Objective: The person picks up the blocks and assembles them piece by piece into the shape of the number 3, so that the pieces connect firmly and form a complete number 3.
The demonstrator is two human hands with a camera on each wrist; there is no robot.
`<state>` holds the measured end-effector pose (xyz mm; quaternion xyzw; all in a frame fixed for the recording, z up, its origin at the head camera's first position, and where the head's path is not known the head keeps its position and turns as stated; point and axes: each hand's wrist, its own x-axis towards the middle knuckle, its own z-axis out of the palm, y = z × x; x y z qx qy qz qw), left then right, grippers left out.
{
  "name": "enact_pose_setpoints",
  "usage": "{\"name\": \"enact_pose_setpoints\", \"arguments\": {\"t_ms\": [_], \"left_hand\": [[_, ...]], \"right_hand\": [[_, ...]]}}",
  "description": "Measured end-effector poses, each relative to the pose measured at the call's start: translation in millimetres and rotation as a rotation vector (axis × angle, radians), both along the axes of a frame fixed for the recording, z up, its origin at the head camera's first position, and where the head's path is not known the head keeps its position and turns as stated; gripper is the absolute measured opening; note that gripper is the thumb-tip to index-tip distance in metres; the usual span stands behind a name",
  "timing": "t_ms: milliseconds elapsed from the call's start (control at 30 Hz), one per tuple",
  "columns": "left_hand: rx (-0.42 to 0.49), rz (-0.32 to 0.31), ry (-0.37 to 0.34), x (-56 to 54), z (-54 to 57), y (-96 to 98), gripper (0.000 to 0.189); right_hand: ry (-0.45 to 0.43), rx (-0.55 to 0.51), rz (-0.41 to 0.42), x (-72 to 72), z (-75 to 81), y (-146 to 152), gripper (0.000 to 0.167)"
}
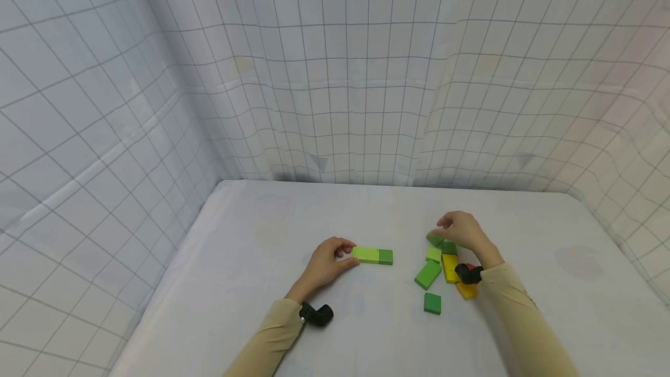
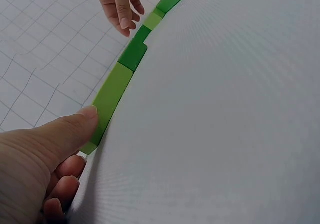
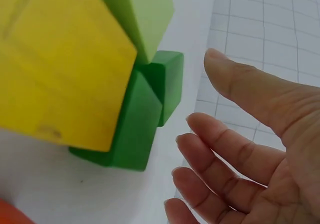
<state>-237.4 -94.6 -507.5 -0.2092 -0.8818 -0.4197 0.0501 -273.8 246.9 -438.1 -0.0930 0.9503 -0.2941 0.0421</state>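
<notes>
Left hand [image 1: 323, 262]: grip clamped, thumb and index on the left end of the lime block [image 1: 366, 255]. Block's flat on the table [image 1: 293, 214], right end against a green square [image 1: 385, 257]. Right hand [image 1: 463, 231]: grip apart, fingertips near the far green block [image 1: 434, 240], yellow block [image 1: 449, 270] closer in by the wrist.

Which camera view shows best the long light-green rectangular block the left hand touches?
The left wrist view: the long light-green block appears largest there, partly covered by the left hand. The head view shows it small, from above; the right wrist view does not show it.
</notes>
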Motion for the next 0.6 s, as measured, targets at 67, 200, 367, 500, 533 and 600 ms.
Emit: {"name": "enact_pose_setpoints", "arguments": {"t_ms": [67,200,367,500,533,600], "left_hand": [[0.001,-0.001,-0.003,0.0,-0.1,-0.4,0.032],[0.007,-0.006,-0.002,-0.7,-1.0,-1.0,0.032],[0.008,-0.009,0.008,-1.2,-1.4,-1.2,0.033],[0.001,-0.004,0.000,-0.4,0.2,-0.6,0.032],[0.001,-0.002,-0.003,-0.2,0.7,-0.4,0.032],[0.001,0.000,-0.006,-0.1,0.6,-0.4,0.032]], "right_hand": [[-0.020,0.007,-0.003,-0.8,-2.1,1.4,0.038],[-0.076,0.017,-0.007,-1.8,-3.4,4.1,0.041],[-0.129,0.029,0.005,-2.5,-3.3,5.8,0.043],[-0.139,0.043,0.010,-2.4,-3.4,4.9,0.042],[-0.139,0.048,0.010,-2.4,-3.3,4.2,0.041],[-0.136,0.059,0.011,-2.9,-3.0,2.3,0.039]]}}
